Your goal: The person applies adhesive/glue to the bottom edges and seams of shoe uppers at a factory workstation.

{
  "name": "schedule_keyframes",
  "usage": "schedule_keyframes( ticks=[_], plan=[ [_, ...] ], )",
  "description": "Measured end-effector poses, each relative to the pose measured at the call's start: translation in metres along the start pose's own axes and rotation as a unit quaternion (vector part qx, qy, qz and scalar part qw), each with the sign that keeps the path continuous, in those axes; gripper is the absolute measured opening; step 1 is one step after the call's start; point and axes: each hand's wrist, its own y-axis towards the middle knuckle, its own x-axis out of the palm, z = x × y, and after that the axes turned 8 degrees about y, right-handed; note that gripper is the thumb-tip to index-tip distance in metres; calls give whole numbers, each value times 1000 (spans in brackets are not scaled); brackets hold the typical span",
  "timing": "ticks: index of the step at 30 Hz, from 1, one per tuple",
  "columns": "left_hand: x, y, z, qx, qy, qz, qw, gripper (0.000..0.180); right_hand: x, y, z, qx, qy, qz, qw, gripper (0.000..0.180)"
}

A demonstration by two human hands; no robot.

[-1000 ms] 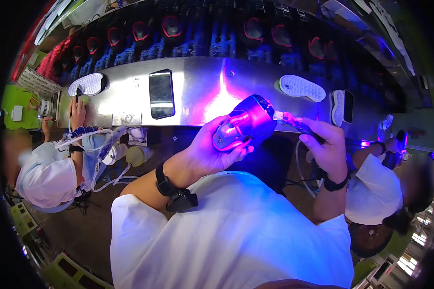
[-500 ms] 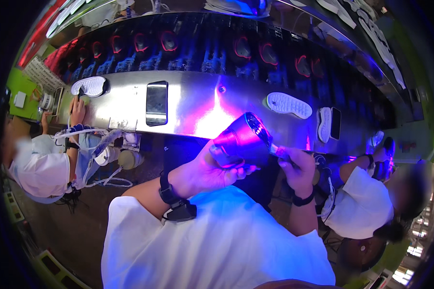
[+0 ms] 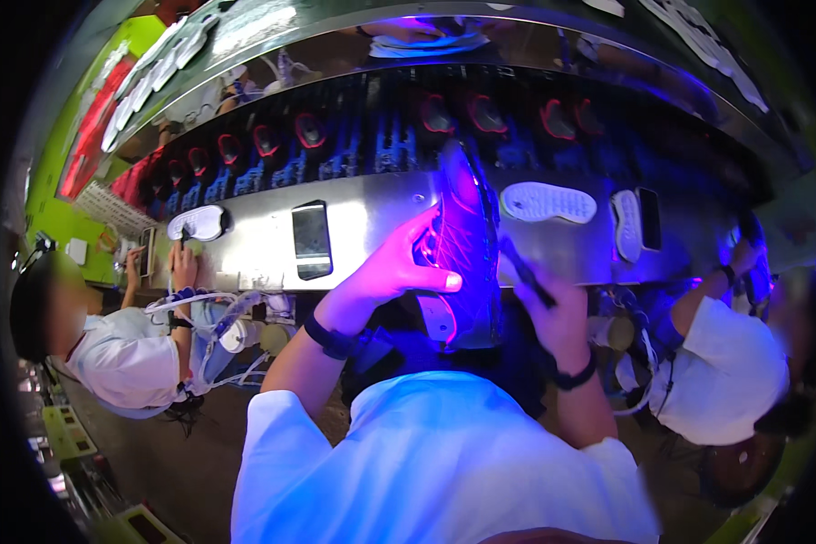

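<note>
Left hand (image 3: 392,265) has the shoe (image 3: 470,240), thumb and fingers spread partway round its side; it's up at the bench's (image 3: 381,213) near edge, toe pointing away, glowing violet; right hand (image 3: 560,317) has fingers closed on the brush (image 3: 528,274), tip just beside the shoe, contact unclear; a white sole (image 3: 549,202) lies beyond, a phone (image 3: 312,240) off left.

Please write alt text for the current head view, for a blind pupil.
A person's left hand grips a shoe lit purple; the right hand holds a slim dark tool beside it. White soles and phones lie on the bench, a co-worker on each side.
</note>
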Motion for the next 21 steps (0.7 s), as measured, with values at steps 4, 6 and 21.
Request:
schedule_keyframes(
  ticks=[4, 6, 21],
  plan=[
    [-23, -8, -4, 19, 78, 76, 994, 95, 1, -21, 9, 76, 45, -124, 988, 38],
    [-39, -8, -11, 28, 76, 116, 990, 97, 3, -18, 18, 101, 41, -179, 978, 39],
    [-307, 187, -14, -239, 575, 314, 717, 41, -8, -4, 83, 334, 200, 47, 920, 45]
  ],
)
